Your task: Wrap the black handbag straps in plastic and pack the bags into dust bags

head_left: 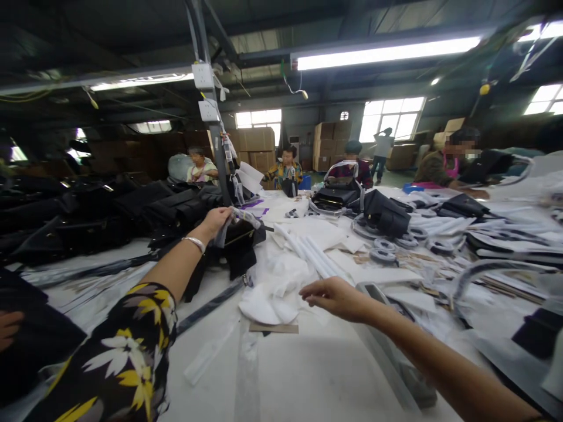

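Note:
My left hand (217,224) is stretched out over the table, its fingers closed on the plastic-wrapped handle of a black handbag (240,246). A dark strap with a metal buckle (211,303) runs from beside the bag toward my left sleeve. My right hand (336,298) holds nothing; its fingers reach out to the left, slightly bent. Just left of its fingertips lies crumpled white paper (277,287), with a brown cardboard strip (273,328) at its near edge.
Black bags (88,228) are heaped on the left. To the right are wrapped strap rolls (383,251), white paper rolls (308,249) and more black bags (387,217). A grey object (391,346) lies under my right forearm. A post (220,158) rises ahead; several people sit beyond.

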Motion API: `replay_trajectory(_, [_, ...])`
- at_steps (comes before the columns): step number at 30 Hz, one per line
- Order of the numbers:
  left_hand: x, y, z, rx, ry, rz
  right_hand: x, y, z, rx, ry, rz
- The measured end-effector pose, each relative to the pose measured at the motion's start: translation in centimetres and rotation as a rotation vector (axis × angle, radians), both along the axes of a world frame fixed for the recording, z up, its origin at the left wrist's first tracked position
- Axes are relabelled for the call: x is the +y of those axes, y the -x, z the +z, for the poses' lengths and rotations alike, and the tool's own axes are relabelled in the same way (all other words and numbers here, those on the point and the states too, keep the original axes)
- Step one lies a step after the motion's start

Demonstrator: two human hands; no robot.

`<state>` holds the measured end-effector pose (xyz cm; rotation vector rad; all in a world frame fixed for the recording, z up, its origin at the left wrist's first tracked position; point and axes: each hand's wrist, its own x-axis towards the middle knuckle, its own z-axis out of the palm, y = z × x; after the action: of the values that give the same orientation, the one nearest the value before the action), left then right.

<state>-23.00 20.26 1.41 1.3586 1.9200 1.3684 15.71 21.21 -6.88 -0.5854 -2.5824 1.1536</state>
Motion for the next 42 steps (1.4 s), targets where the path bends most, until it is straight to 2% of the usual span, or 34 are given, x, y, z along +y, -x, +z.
replay_trajectory(3, [-0.6, -0.2, 4.1, -0.109, -0.199, 0.023, -0.2, 1.1, 0.1, 0.140, 0.053, -0.072])
replay_trajectory(7, [-2.6, -2.3, 7.7, -0.218, -0.361, -0.037, -1.6, 2.9, 1.2, 0.400, 0.034, -0.174])
replay_trajectory(11, [-5.1, -6.8, 9.7, -0.343, -0.507, -0.141, -4.7, 4.2, 3.0, 0.638, -0.005, -0.197])
replay_trajectory(15, [-8.0, -12.8, 10.3, -0.489, -0.542, -0.282, -9.2, 3.3, 4.3, 0.740, -0.066, -0.239])
replay_trajectory(17, [-9.7, -15.7, 9.8, -0.561, -0.528, -0.347, -11.3, 2.0, 4.6, 0.714, -0.117, -0.295])
replay_trajectory(20, [-12.3, -19.5, 8.3, -0.666, -0.493, -0.414, -13.7, -0.5, 4.2, 0.614, -0.196, -0.320])
replay_trajectory(24, [-15.2, -23.5, 5.5, -0.796, -0.463, -0.454, -16.0, -3.6, 2.5, 0.441, -0.215, -0.252])
replay_trajectory(27, [-16.1, -25.4, 3.9, -0.870, -0.449, -0.454, -17.1, -5.4, 1.1, 0.350, -0.249, -0.254])
replay_trajectory(29, [-16.0, -26.0, 2.9, -0.907, -0.447, -0.438, -17.4, -6.3, 0.4, 0.328, -0.292, -0.286])
replay_trajectory(34, [-15.8, -26.1, -0.5, -0.934, -0.321, -0.423, -18.0, -7.1, -1.3, 0.431, -0.472, -0.542])
replay_trajectory(37, [-17.1, -25.9, -2.4, -0.900, -0.208, -0.470, -18.8, -6.8, -3.1, 0.502, -0.513, -0.484])
replay_trajectory(39, [-18.3, -25.8, -3.2, -0.869, -0.167, -0.504, -19.6, -6.5, -4.1, 0.557, -0.565, -0.459])
replay_trajectory(41, [-19.3, -25.7, -3.6, -0.834, -0.146, -0.528, -20.5, -6.1, -4.3, 0.652, -0.581, -0.491])
replay_trajectory(42, [-19.7, -25.6, -3.7, -0.815, -0.142, -0.536, -21.0, -6.0, -4.0, 0.707, -0.534, -0.506])
